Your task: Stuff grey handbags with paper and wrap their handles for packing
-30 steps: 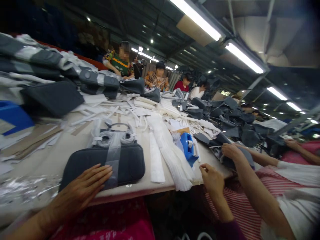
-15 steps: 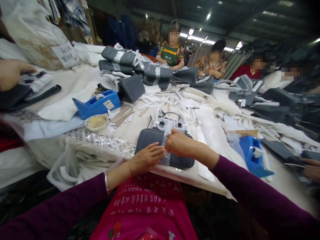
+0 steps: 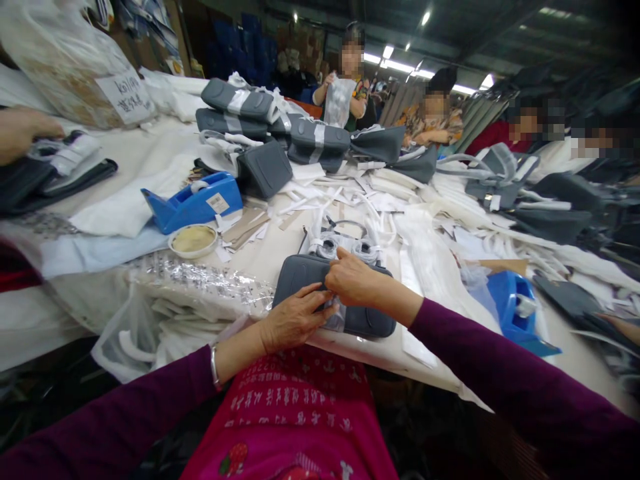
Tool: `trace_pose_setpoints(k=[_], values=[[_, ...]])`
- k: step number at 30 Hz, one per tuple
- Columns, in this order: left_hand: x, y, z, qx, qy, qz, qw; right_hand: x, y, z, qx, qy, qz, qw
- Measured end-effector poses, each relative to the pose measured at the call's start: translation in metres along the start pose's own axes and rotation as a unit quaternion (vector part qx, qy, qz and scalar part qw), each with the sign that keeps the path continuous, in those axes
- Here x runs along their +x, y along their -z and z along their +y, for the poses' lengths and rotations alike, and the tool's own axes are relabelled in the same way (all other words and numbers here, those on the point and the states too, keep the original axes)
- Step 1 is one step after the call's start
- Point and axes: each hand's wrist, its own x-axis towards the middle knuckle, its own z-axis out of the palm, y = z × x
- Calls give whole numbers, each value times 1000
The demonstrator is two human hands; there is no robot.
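Note:
A dark grey handbag (image 3: 299, 273) lies at the table's front edge, right before me. Its straps and rings, wrapped in clear plastic (image 3: 327, 245), stick out behind it. A translucent plastic strip (image 3: 336, 319) shows over the bag's lower middle, partly hidden by my fingers. My right hand (image 3: 353, 277) is closed in a pinch above the bag's middle, on the strip as far as I can see. My left hand (image 3: 295, 319) rests on the bag's front left, its bent fingers closing on the same strip and meeting the right fingertips.
Blue tape dispensers stand left (image 3: 197, 200) and right (image 3: 517, 310). Beside the left one sits a round shallow dish (image 3: 193, 240). Wrapped grey bags (image 3: 317, 141) are piled behind. Another person's hand (image 3: 25, 133) holds a bag at far left; several people work across the table.
My left fingers have bent from lying flat to gripping at the strip. The strip no longer shows over the bag's upper part. A person opposite has raised a clear plastic bag.

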Motion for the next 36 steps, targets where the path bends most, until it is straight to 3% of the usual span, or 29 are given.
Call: trace_pose_setpoints(k=[4, 8, 11, 14, 17, 20, 23, 26, 28, 29, 31, 33, 36], values=[[2, 2, 1, -2, 5, 1, 1000, 3, 0, -9, -6, -37, 15, 999], [4, 4, 2, 0, 8, -7, 1000, 9, 0, -21, -29, -63, -35, 997], [4, 4, 2, 1, 9, -11, 1000, 14, -2, -21, -68, -84, -7, 994], [4, 5, 4, 4, 8, -8, 1000, 17, -5, -7, -92, -87, 48, 991], [5, 8, 5, 4, 15, -8, 1000, 17, -5, 21, -66, -69, 61, 994], [7, 11, 7, -3, 20, -12, 1000, 11, -4, 52, -39, -127, 94, 987], [7, 14, 8, -16, 26, -12, 999, -4, -12, 71, 7, -279, 221, 934], [6, 19, 9, -49, 49, -17, 997, -23, -41, 73, 150, -407, 366, 823], [7, 25, 9, -82, 80, -18, 993, -33, -72, 68, 226, -446, 419, 758], [8, 28, 9, -99, 97, -16, 990, -36, -87, 65, 252, -458, 422, 740], [15, 34, 4, -125, 126, -5, 984, -39, -113, 57, 318, -458, 405, 725], [27, 39, -7, -121, 148, 17, 981, -39, -126, 50, 364, -450, 383, 720], [53, 41, -35, -61, 175, 46, 982, -38, -116, 44, 294, -468, 394, 735]])
